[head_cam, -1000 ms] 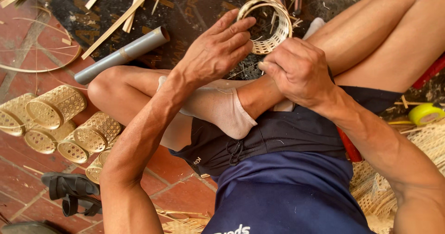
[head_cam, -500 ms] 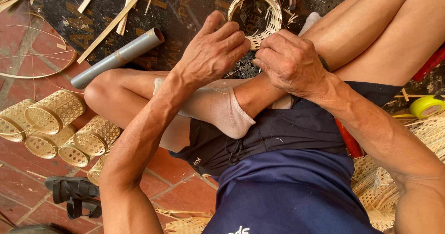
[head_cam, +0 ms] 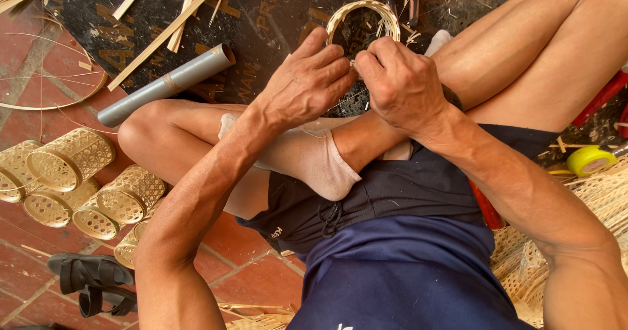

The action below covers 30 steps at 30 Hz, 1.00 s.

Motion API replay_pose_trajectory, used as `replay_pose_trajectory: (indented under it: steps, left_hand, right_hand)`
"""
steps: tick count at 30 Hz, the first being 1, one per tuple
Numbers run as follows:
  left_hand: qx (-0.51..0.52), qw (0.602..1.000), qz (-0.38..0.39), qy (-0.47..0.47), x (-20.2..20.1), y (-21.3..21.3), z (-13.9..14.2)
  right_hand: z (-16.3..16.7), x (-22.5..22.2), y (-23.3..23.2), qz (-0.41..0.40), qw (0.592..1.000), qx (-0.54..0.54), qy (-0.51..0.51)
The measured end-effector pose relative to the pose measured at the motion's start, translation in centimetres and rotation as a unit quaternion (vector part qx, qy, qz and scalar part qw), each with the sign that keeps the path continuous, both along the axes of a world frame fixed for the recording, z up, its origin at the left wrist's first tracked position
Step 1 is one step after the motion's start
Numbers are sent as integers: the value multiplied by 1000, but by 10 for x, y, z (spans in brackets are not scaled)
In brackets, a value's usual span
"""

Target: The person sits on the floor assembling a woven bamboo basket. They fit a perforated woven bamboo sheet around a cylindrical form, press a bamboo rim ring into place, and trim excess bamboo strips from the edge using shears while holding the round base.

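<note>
Since the earlier frame, both hands had drawn closer together at the near rim of the hoop [head_cam: 364,16], and the hoop had swung to show more of its open mouth to the camera. The left hand [head_cam: 307,81] lay flat-fingered against the lower left rim, fingers [head_cam: 327,65] together and pressed on the weave. The right hand [head_cam: 399,85] was curled, its fingers [head_cam: 366,58] pinched on a thin strip at the same spot, so the two hands touched.

The hoop sat just beyond the fingertips, away from the body, above the crossed legs and the socked foot [head_cam: 307,156]. Its opening faced up toward the camera, with the rim running left to right across the fingers. Both hands were equally near.

Open room lay beyond the hoop on the dark mat [head_cam: 261,16]. A grey pipe [head_cam: 167,85] lay to the left, well apart. Finished baskets [head_cam: 72,160] were stacked by the left knee, sandals [head_cam: 88,281] below them, and a yellow tape roll [head_cam: 592,160] sat far right.
</note>
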<state>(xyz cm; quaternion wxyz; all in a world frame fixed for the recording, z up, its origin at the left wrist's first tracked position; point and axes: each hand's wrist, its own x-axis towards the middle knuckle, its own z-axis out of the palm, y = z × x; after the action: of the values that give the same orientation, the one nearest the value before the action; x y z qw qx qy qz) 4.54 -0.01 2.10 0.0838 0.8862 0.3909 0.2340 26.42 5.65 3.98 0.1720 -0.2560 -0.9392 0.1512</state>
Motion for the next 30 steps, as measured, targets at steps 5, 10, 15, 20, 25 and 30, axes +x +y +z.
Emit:
replay_pose_trajectory:
  steps: [5,10,15,20,25,30]
  left_hand:
    - [-2,1000,-3,-19,1,2,-1]
    - [-4,1000,7,-16,-1,4,1]
    - [-5,1000,11,-25,-6,5,-3]
    - [-7,999,0,-36,-9,4,-9]
    - [-6,999,3,-36,-8,1,-10]
    - [-16,999,3,-41,-7,1,-8]
  right_hand:
    - [-8,-20,8,-11,995,-41,-95]
    - [-5,-20,23,16,990,-39,-138]
    - [1,-8,35,59,990,-73,-109]
    - [6,-6,41,75,985,-125,-97]
    - [12,-5,47,101,980,-140,-102]
    - [19,-7,55,120,969,-180,-118]
